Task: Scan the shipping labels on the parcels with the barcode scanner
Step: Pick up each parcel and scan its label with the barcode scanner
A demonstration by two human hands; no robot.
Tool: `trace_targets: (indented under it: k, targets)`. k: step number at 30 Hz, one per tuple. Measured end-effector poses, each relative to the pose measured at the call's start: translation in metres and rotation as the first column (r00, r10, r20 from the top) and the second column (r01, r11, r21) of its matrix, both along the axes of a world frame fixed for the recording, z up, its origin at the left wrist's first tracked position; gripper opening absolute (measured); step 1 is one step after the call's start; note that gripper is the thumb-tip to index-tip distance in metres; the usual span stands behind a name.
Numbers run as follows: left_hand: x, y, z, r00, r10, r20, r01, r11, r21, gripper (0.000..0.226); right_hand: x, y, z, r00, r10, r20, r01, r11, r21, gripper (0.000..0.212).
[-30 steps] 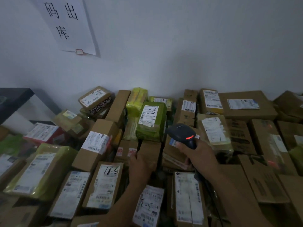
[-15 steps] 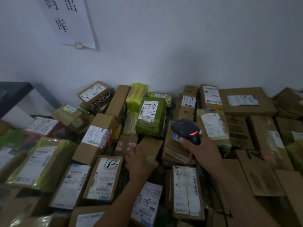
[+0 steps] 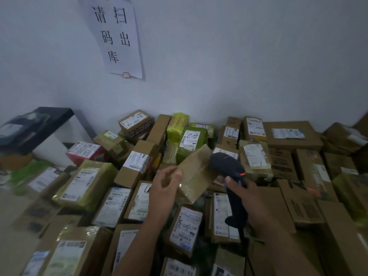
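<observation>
The left hand [image 3: 165,188] has lifted a small taped box [image 3: 196,172], pinching its end just left of the barcode scanner [image 3: 227,166], which the right hand [image 3: 251,198] grips. The box is probably light, stiff and tape-slick, so it is best held by its edges.

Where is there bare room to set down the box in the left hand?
Almost none. Parcels lie edge to edge from the wall to the near edge. A pale strip at far left, left of the yellow-wrapped parcel, looks bare but is blurred. The black table holds something. It is most crowded under the left hand, box and scanner.
</observation>
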State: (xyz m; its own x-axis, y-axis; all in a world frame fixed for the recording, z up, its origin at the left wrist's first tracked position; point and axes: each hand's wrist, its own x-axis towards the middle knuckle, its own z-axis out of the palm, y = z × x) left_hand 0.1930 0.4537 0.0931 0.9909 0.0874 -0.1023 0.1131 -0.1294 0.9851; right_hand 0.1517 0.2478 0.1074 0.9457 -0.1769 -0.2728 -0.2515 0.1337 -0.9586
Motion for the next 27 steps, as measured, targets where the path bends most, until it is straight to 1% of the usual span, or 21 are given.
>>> trace_targets:
  k: [2, 3, 4, 5, 6, 7, 8, 9, 11, 12, 13, 14, 17, 18, 19, 21, 23, 24, 25, 27]
  targets:
    - [-0.009, 0.002, 0.009, 0.995, -0.098, -0.030, 0.099, 0.994, 0.039, 0.011, -0.010, 0.003, 0.005, 0.999, -0.038, 0.008, 0.038, 0.995, 0.090, 0.010]
    - [-0.014, 0.003, 0.013, 0.986, -0.159, -0.039, 0.161, 0.985, 0.059, 0.019, -0.014, 0.004, 0.007, 0.999, -0.048, 0.016, 0.046, 0.993, 0.111, 0.007]
    - [-0.017, 0.004, 0.015, 0.972, -0.230, -0.043, 0.233, 0.969, 0.087, 0.038, -0.017, 0.007, 0.008, 0.998, -0.057, 0.022, 0.054, 0.991, 0.122, 0.005]
    - [-0.021, 0.006, 0.014, 0.951, -0.304, -0.052, 0.308, 0.943, 0.123, 0.067, -0.020, 0.008, 0.009, 0.998, -0.064, 0.028, 0.060, 0.990, 0.128, 0.007]
    - [-0.024, 0.009, 0.012, 0.930, -0.362, -0.070, 0.368, 0.916, 0.157, 0.098, -0.023, 0.009, 0.010, 0.997, -0.075, 0.034, 0.070, 0.990, 0.126, 0.013]
    - [-0.028, 0.012, 0.012, 0.910, -0.407, -0.081, 0.415, 0.891, 0.185, 0.118, -0.025, 0.010, 0.011, 0.996, -0.084, 0.037, 0.080, 0.991, 0.106, 0.022]
    - [-0.032, 0.014, 0.012, 0.891, -0.447, -0.081, 0.454, 0.867, 0.207, 0.130, -0.026, 0.010, 0.012, 0.995, -0.096, 0.036, 0.093, 0.992, 0.082, 0.033]
    - [-0.036, 0.016, 0.011, 0.873, -0.481, -0.082, 0.487, 0.843, 0.228, 0.135, -0.027, 0.010, 0.013, 0.994, -0.106, 0.038, 0.103, 0.993, 0.064, 0.045]
    - [-0.040, 0.016, 0.008, 0.866, -0.495, -0.069, 0.493, 0.821, 0.288, 0.131, -0.029, 0.010, 0.016, 0.991, -0.125, 0.043, 0.123, 0.992, 0.037, 0.058]
    - [-0.041, 0.015, 0.006, 0.885, -0.462, -0.054, 0.454, 0.832, 0.319, 0.121, -0.030, 0.010, 0.017, 0.991, -0.128, 0.047, 0.126, 0.992, 0.030, 0.056]
    - [-0.040, 0.015, 0.004, 0.910, -0.413, -0.043, 0.404, 0.857, 0.321, 0.107, -0.031, 0.009, 0.019, 0.991, -0.122, 0.053, 0.120, 0.992, 0.036, 0.050]
    - [-0.039, 0.015, 0.004, 0.931, -0.362, -0.054, 0.362, 0.889, 0.281, 0.093, -0.033, 0.010, 0.021, 0.992, -0.114, 0.057, 0.112, 0.993, 0.043, 0.040]
    - [-0.035, 0.019, 0.000, 0.966, -0.208, -0.152, 0.220, 0.973, 0.069, 0.069, -0.038, 0.010, 0.030, 0.993, -0.110, 0.045, 0.110, 0.994, -0.010, 0.009]
    - [-0.033, 0.021, -0.002, 0.973, -0.158, -0.170, 0.165, 0.986, 0.033, 0.068, -0.039, 0.008, 0.031, 0.993, -0.108, 0.039, 0.109, 0.994, -0.025, 0.005]
    - [-0.031, 0.024, -0.005, 0.976, -0.119, -0.184, 0.124, 0.992, 0.013, 0.071, -0.041, 0.005, 0.032, 0.995, -0.095, 0.038, 0.097, 0.994, -0.045, 0.008]
    - [-0.028, 0.030, -0.011, 0.975, -0.070, -0.209, 0.062, 0.997, -0.042, 0.079, -0.047, 0.002, 0.036, 0.997, -0.051, 0.051, 0.055, 0.994, -0.091, 0.028]
    - [-0.026, 0.036, -0.017, 0.974, -0.048, -0.223, 0.024, 0.994, -0.109, 0.080, -0.054, 0.000, 0.041, 0.998, 0.000, 0.060, 0.007, 0.993, -0.115, 0.044]
    - [-0.025, 0.039, -0.019, 0.973, -0.037, -0.227, 0.008, 0.992, -0.126, 0.079, -0.056, -0.001, 0.042, 0.998, 0.033, 0.055, -0.025, 0.990, -0.138, 0.044]
    - [-0.025, 0.041, -0.019, 0.973, -0.026, -0.228, -0.003, 0.992, -0.127, 0.079, -0.057, -0.002, 0.043, 0.997, 0.069, 0.041, -0.061, 0.982, -0.177, 0.040]
    - [-0.024, 0.045, -0.020, 0.976, -0.007, -0.220, -0.012, 0.996, -0.085, 0.080, -0.060, -0.003, 0.044, 0.990, 0.143, 0.009, -0.135, 0.953, -0.270, 0.031]
